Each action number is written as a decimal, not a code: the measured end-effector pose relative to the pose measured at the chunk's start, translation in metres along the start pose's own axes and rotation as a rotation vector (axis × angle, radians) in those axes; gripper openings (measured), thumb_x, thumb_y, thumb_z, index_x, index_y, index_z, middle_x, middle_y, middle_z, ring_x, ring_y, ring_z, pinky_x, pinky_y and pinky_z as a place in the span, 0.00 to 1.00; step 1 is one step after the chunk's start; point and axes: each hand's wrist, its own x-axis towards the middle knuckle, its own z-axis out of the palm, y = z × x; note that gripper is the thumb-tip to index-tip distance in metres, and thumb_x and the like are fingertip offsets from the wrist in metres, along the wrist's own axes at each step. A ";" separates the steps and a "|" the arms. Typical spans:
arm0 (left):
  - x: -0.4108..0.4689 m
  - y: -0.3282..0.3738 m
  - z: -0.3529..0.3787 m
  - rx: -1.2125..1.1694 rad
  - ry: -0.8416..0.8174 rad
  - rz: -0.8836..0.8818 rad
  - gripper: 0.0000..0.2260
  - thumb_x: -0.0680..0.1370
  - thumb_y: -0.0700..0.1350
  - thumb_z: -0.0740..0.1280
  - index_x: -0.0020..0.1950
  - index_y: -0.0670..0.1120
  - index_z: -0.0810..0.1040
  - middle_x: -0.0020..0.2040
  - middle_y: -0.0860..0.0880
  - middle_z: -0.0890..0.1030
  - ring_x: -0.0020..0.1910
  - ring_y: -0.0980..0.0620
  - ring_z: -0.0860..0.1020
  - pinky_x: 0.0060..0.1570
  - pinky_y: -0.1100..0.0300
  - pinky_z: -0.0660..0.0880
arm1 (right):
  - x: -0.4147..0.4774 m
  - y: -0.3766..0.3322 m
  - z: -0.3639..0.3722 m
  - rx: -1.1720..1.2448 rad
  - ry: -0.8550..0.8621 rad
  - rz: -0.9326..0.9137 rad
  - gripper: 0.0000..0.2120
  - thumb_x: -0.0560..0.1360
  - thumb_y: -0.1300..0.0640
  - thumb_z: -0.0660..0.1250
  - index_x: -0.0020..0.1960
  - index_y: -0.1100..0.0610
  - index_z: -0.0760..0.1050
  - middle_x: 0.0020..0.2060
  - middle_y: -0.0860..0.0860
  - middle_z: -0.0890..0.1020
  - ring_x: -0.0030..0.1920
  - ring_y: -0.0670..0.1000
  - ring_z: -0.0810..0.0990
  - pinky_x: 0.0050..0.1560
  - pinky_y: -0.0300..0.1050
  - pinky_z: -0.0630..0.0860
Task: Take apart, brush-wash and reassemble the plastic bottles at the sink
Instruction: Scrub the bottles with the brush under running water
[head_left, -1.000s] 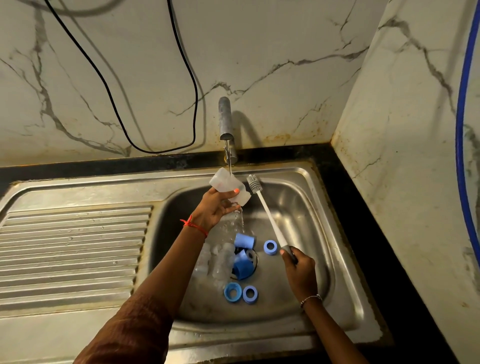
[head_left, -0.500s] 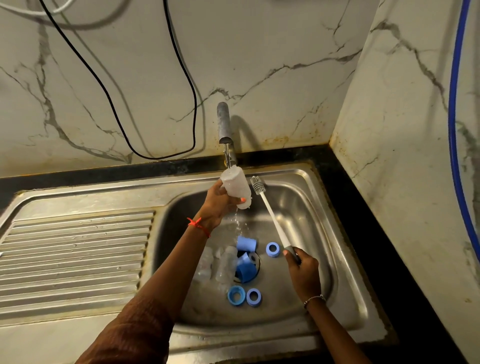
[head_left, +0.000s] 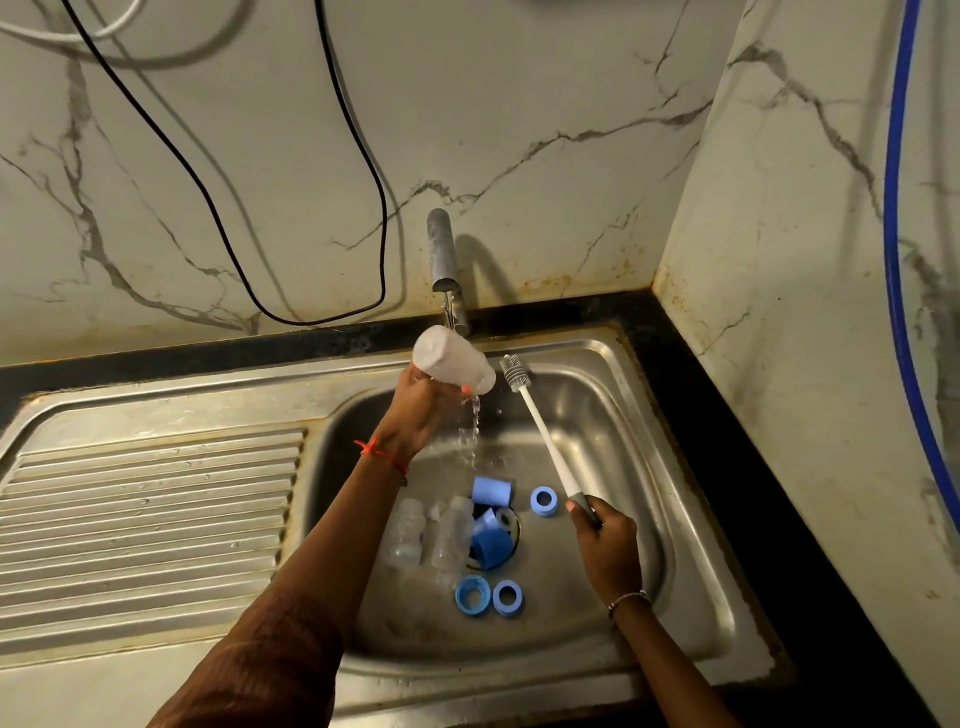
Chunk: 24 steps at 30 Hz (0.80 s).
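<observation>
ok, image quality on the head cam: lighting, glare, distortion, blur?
Head view: dim, warm light; tap casts a shadow rightward on the wall; soft glare on the sink basin; wide-angle bows the hose and counter edge; water under the bottle is smeared; brush is sharp; loose bottles in the basin blur together.

Light: dim, warm, coming from above left.
Shadows: tap (head_left: 440, 249) throws one rightward on the wall (head_left: 519, 130).
Glare: soft sheen on the sink (head_left: 597, 415).
Edges: wide-angle bending.
</observation>
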 end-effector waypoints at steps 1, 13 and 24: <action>0.001 0.001 -0.002 -0.093 -0.013 -0.030 0.27 0.72 0.23 0.61 0.68 0.41 0.66 0.56 0.44 0.75 0.56 0.45 0.75 0.44 0.53 0.81 | 0.000 0.000 0.000 -0.001 0.001 -0.005 0.24 0.74 0.62 0.68 0.29 0.42 0.62 0.19 0.44 0.62 0.23 0.43 0.68 0.28 0.39 0.61; 0.001 0.002 -0.006 -0.650 -0.026 -0.188 0.50 0.49 0.38 0.82 0.68 0.42 0.65 0.62 0.34 0.73 0.54 0.33 0.79 0.47 0.44 0.80 | 0.000 0.003 0.000 -0.008 -0.005 -0.009 0.24 0.74 0.62 0.68 0.28 0.44 0.61 0.19 0.44 0.62 0.23 0.43 0.68 0.27 0.39 0.60; 0.002 -0.011 -0.010 -0.921 0.183 -0.456 0.26 0.75 0.48 0.69 0.66 0.35 0.67 0.63 0.35 0.73 0.41 0.38 0.83 0.34 0.51 0.81 | 0.001 0.008 0.002 -0.019 -0.019 0.020 0.21 0.75 0.60 0.67 0.28 0.48 0.63 0.20 0.45 0.63 0.24 0.45 0.67 0.27 0.41 0.60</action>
